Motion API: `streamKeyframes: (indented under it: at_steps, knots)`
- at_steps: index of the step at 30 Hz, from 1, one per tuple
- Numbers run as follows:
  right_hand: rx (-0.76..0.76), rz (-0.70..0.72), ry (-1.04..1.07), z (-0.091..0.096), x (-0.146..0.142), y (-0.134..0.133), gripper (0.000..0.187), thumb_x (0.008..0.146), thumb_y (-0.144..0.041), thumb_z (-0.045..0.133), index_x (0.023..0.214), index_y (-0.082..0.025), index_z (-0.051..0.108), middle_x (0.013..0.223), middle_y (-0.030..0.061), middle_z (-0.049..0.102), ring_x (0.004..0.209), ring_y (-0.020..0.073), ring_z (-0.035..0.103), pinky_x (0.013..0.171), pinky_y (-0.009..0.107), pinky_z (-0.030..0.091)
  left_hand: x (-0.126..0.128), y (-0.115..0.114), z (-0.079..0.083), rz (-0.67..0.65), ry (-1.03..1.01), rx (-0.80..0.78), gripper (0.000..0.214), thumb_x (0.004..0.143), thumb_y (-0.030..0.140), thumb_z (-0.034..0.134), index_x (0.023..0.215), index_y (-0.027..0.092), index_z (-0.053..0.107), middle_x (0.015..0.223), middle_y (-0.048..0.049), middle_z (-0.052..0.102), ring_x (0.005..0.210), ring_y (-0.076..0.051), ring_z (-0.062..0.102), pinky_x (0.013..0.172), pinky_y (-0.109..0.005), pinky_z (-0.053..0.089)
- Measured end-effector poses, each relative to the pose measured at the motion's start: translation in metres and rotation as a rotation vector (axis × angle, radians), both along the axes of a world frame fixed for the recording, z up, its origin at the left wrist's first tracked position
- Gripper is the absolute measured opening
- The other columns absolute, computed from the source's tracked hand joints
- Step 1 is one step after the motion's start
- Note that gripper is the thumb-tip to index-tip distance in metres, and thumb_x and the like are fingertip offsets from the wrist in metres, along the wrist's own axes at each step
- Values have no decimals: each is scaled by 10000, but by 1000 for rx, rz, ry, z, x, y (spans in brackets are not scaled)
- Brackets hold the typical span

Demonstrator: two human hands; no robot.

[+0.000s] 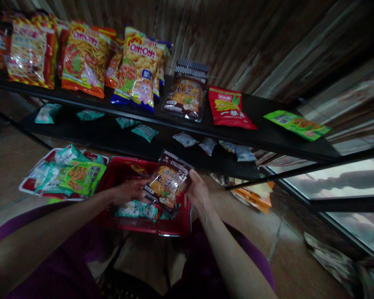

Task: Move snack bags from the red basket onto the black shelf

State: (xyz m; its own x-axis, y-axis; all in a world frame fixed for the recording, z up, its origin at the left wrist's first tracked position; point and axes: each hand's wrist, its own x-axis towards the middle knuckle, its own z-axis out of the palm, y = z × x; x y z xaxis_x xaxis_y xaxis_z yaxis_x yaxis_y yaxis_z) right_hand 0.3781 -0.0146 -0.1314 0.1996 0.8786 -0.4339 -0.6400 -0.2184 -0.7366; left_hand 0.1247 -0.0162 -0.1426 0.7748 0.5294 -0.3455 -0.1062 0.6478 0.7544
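Between my two hands, a brown bag of potato chips (170, 180) is tilted above a red basket (112, 174). My left hand (132, 191) grips its lower left edge, and my right hand (198, 189) has the right edge, thumb on the front. Inside the basket, partly hidden by the bag and my left hand, lie small teal snack packets (132, 209). A matching brown chip bag (187, 91) leans upright on the upper black shelf, beside a red snack bag (229, 108).
Yellow and orange snack bags (87, 58) line the upper shelf (262, 133); a green packet (297, 123) lies at its right. Small packets (145, 132) sit on the lower shelf. A white-rimmed basket (26, 185) holds teal and green packets. Orange packaging (252, 195) lies on the floor.
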Motion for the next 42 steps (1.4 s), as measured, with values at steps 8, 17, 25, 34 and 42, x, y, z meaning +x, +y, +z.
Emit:
streamKeyframes:
  at_steps: [8, 17, 25, 34, 42]
  knots:
    - [113, 302, -83, 14, -11, -35, 429, 744, -396, 712, 1144, -281, 608, 1196, 14, 655, 1016, 178, 643, 823, 298, 528, 12, -6, 27, 180, -131, 164, 628, 741, 329, 718, 1316, 209, 496, 1213, -116, 623, 1118, -277, 581, 999, -478, 388]
    - [160, 386, -140, 22, -14, -56, 557, 758, -407, 695, 1270, -274, 521, 1160, 61, 670, 984, 230, 660, 848, 400, 523, 26, -14, 30, 268, -72, 179, 700, 708, 347, 733, 1341, 216, 467, 1194, -104, 636, 1091, -264, 595, 981, -455, 417]
    - [213, 395, -105, 25, -17, -61, 610, 689, -330, 768, 1251, -341, 532, 1179, 41, 658, 1035, 242, 642, 874, 414, 505, 27, -18, 41, 296, -45, 144, 650, 678, 332, 753, 1272, 192, 528, 1156, -122, 653, 1044, -255, 622, 949, -413, 448]
    - [248, 297, -135, 14, -22, -56, 625, 676, -299, 774, 1256, -322, 543, 1124, 32, 686, 981, 244, 660, 891, 419, 497, 31, -13, 29, 433, 102, 159, 555, 620, 427, 782, 1099, 188, 636, 1094, -89, 682, 963, -230, 644, 893, -366, 468]
    - [236, 275, -170, 23, -19, -47, 577, 660, -308, 780, 1205, -284, 592, 1057, 43, 711, 967, 252, 667, 910, 420, 488, 40, -1, 44, 463, 111, 262, 519, 593, 449, 787, 1021, 177, 681, 978, -69, 717, 907, -233, 651, 900, -371, 454]
